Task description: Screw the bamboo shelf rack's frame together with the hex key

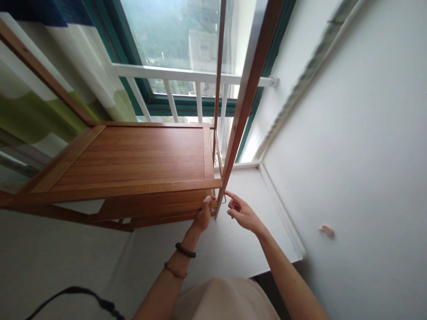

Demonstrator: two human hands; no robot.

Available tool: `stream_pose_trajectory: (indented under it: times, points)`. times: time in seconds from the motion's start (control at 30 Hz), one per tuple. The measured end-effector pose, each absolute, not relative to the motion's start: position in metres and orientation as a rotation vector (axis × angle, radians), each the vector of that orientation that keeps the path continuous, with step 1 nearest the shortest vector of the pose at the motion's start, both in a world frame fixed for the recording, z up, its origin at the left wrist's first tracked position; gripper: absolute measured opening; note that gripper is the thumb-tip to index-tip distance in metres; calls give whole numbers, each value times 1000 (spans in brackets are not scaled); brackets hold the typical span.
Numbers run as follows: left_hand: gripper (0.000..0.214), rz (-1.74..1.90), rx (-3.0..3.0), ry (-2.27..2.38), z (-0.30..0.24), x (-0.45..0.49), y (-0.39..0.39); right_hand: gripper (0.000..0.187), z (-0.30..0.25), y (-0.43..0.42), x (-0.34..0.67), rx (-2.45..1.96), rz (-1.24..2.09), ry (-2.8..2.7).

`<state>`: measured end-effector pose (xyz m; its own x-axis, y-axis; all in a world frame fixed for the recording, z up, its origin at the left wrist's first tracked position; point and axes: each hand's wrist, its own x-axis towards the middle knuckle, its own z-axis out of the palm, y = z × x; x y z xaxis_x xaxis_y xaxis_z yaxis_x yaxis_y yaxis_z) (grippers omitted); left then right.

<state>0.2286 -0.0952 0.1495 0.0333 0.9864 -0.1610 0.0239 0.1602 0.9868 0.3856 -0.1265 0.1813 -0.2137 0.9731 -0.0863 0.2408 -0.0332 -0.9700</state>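
A brown wooden shelf rack [150, 155] fills the left and middle of the view, its tiers held between tall posts. My left hand [203, 214] is closed round the front rail of a lower tier, near the right front post [243, 98], with the thumb on top. Just right of that post is my right hand [243, 214], index finger stretched out and the other fingers loosely bent. The fingertip touches a thin, dark, bent hex key [224, 199] that sticks out beside the post. Where the key enters the wood is hidden.
Behind the rack are a white railing [167, 73] and a green-framed window [173, 40]. A striped curtain [76, 58] hangs at the left. On the right, a white wall [360, 155] carries a small pink hook [327, 230]. A black strap [76, 290] lies lower left.
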Motion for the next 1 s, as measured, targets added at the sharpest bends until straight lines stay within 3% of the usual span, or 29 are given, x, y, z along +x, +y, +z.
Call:
stream_pose_trajectory:
  times: [0.23,0.47,0.67,0.87,1.0]
  points:
    - [39,1052,1099,1302,146,229,-95,29,178,-141,394,-1467,1424,-1839]
    - [38,1049,1090,1330,151,229,-96,35,202,-138,400,-1198,1438,-1661]
    - [39,1046,1099,1300,148,228,-95,41,183,-125,393,-1357,1244,-1595]
    - [38,1053,1109,1324,151,229,-96,31,191,-142,402,-1281,1475,-1629]
    - [39,1053,1103,1313,151,229,-96,43,202,-141,402,-1114,1554,-1484]
